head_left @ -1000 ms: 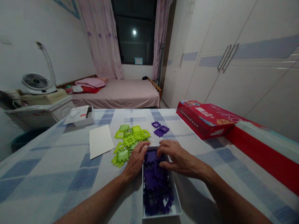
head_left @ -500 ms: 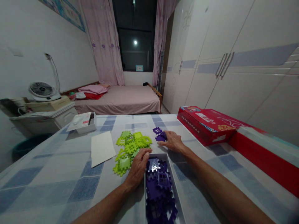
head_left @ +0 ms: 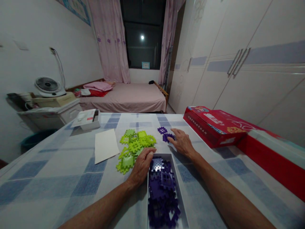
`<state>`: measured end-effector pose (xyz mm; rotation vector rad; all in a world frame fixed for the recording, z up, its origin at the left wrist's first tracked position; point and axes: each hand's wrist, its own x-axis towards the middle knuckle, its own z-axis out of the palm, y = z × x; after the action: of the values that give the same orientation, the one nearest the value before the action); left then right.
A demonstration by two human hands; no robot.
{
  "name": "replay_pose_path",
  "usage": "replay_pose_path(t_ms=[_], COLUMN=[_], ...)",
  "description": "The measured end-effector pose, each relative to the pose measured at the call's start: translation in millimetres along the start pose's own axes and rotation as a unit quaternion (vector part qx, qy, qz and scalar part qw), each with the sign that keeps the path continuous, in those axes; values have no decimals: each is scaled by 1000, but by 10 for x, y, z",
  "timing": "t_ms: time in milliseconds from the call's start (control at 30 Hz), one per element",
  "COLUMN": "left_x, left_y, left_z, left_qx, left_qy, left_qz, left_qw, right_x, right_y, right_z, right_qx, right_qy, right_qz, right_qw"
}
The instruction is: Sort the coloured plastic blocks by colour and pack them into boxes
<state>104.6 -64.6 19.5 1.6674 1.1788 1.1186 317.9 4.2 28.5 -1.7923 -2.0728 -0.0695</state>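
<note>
A long white box (head_left: pixel 179 190) lies lengthwise in front of me, holding several dark purple interlocking plastic tiles (head_left: pixel 159 187). My left hand (head_left: pixel 141 165) grips its far left corner, thumb along the rim. Beyond the box, two purple gear-edged tiles lie on the cloth: one tile (head_left: pixel 162 130) farther off, another tile (head_left: pixel 167 137) by my right hand (head_left: pixel 182 142). That hand's fingers are apart, with the thumb at the nearer tile's edge; whether it touches is unclear. Left of the box spreads a pile of lime-green tiles (head_left: pixel 134 146).
A cream sheet of card (head_left: pixel 106 146) and an open white box (head_left: pixel 94 122) are on the left of the checked tablecloth (head_left: pixel 54 178). A large red box (head_left: pixel 214 127) takes up the right side. Behind the table stands a bed (head_left: pixel 133 95).
My right hand has drawn slightly right and its fingers have spread, uncovering more of the nearer purple tile. My left hand stays at the box corner. The whole view has shifted slightly.
</note>
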Motion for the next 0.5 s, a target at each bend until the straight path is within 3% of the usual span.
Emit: replay_pose_path(t_ms=[167,333,433,500], left_x=[0,-1,-2,-5], left_y=[14,20,18,14], left_z=[-4,-7,-8,-8], left_qx=[1,4,7,5], left_qy=[4,-2,-2,-1], left_qz=[0,-1,-2,3], left_qw=[1000,1000,1000,1000], right_x=[-11,-27,-5,35], right_y=[-43,-83,-53,-1], right_z=[106,2,-49,-89], right_qx=[-3,-76,-81,-24], right_qy=[-49,-53,-38,-18], right_qz=[-38,-37,19,64], right_qw=[998,995,996,998])
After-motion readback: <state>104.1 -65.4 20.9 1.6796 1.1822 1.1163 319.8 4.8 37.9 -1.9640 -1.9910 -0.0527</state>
